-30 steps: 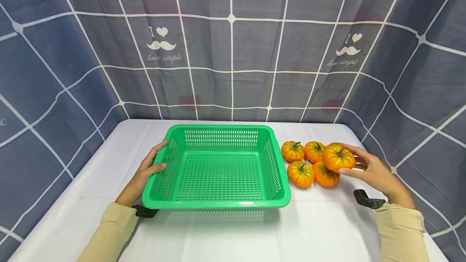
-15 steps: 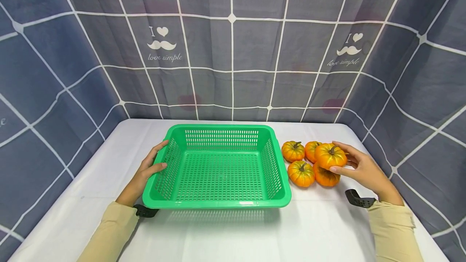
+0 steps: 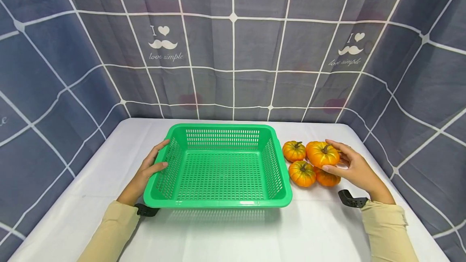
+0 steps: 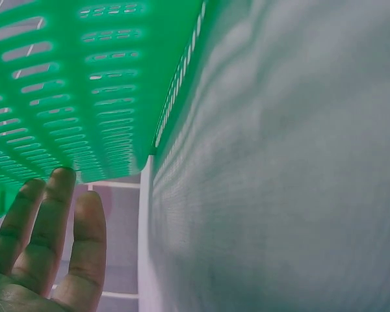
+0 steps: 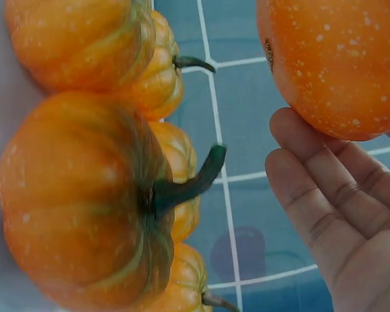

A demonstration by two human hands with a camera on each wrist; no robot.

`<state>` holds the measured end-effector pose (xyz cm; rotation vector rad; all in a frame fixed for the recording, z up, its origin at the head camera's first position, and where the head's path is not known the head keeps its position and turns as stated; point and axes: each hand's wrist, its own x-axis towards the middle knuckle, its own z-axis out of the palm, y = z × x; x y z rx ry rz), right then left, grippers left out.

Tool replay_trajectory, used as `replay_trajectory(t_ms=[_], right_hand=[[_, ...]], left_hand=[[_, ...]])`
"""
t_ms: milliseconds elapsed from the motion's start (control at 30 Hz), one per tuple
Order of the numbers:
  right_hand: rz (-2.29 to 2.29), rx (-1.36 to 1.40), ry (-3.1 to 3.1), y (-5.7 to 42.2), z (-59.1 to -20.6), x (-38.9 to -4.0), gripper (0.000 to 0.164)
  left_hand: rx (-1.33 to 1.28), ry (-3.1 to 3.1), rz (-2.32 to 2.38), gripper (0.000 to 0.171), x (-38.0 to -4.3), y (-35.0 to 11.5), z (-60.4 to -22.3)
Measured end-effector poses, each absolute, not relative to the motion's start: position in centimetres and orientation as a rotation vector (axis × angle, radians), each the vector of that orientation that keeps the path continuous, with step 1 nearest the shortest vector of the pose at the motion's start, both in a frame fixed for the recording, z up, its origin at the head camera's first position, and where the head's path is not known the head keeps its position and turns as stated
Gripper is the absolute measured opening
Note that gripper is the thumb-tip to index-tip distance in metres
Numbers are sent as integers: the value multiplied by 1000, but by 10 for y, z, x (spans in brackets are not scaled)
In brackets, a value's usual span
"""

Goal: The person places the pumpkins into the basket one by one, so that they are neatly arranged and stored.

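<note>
a gridded curtain backs white cloth; left grip pinches green basket, right grip pumpkin.

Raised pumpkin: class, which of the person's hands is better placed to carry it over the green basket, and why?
The right hand, I'd judge: it holds the raised pumpkin to the right of the green basket, while the left hand grips the basket's opposite side and would have to reach across.
</note>
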<state>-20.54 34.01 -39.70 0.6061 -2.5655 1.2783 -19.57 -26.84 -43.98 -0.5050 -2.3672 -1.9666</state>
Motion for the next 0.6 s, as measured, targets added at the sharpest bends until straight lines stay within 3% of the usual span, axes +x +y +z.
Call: replay_trajectory(t_ms=[600], right_hand=[[1200, 761, -2571, 313, -383, -202, 80]], left_hand=[[-499, -2358, -2005, 71, -194, -268, -439]])
